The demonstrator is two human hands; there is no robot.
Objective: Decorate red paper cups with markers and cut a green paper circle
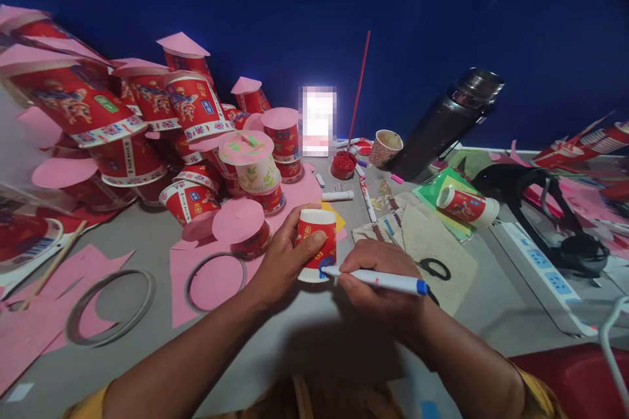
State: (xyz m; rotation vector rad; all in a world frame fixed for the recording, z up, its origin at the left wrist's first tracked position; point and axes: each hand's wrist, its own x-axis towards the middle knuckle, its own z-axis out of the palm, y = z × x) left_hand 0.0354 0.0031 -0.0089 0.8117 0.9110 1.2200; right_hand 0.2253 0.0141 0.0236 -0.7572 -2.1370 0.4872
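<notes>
My left hand (pixel 289 245) is wrapped around a red paper cup (pixel 317 228), thumb across its front, holding it above the table. Between the fingers of my right hand (pixel 378 275) is a white marker (pixel 388 280) with a blue end. Its tip touches the white band low on the cup, where blue marks (pixel 325 266) show. Left of the cup stands another red cup covered by a pink paper disc (pixel 239 219). A white marker cap or pen (pixel 337 196) lies just behind the cup.
Red cups with pink paper tops (pixel 201 105) pile up at the left. Tape rings (pixel 111 308) lie on pink paper. A lit screen (pixel 318 121), a red paint pot (pixel 343 165) and a black thermos (pixel 445 121) stand behind. Scissors (pixel 435 269) and a power strip (pixel 540 275) are at right.
</notes>
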